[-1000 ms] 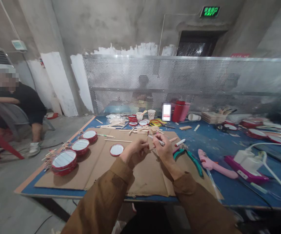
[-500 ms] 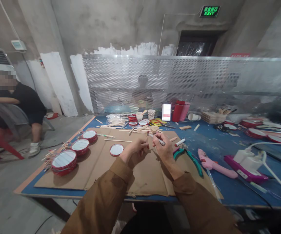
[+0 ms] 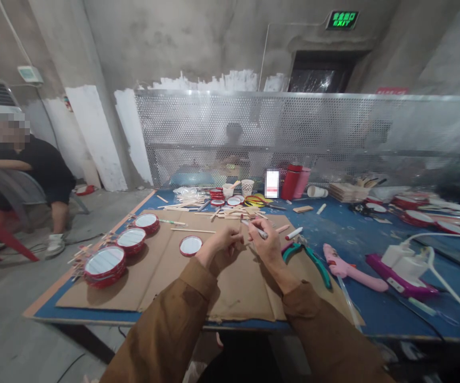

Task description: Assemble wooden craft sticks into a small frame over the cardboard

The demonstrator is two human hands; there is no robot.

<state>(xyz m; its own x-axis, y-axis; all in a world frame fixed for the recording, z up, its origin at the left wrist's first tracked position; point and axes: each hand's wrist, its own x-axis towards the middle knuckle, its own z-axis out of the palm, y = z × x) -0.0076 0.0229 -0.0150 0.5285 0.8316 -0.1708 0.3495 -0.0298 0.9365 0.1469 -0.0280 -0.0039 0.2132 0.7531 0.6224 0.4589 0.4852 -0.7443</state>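
My left hand [image 3: 225, 246] is closed round a thin wooden stick [image 3: 241, 221] that points up and is red at its tip. In my right hand [image 3: 267, 240] there is a white marker [image 3: 259, 231], pinched between the fingers, its front end close to the stick. Both hands are above a cardboard sheet [image 3: 162, 271]. Left of my left hand lies a round white disc with a red rim [image 3: 190, 246]. Red-rimmed round pieces [image 3: 104, 261] are stacked at the cardboard's left side. Another marker with a red end [image 3: 294, 233] rests right of my right hand.
Teal-handled pliers [image 3: 315, 263], a pink glue gun [image 3: 353, 270] and a purple power strip [image 3: 397, 279] lie to the right. Loose sticks [image 3: 230, 213], cups [image 3: 247, 187], a phone [image 3: 272, 183] and a red bottle [image 3: 292, 182] are at the back. A person [image 3: 46, 165] sits at far left.
My right hand and the marker in it have shifted slightly to the left. My left hand remains almost in the same place, still round the stick.
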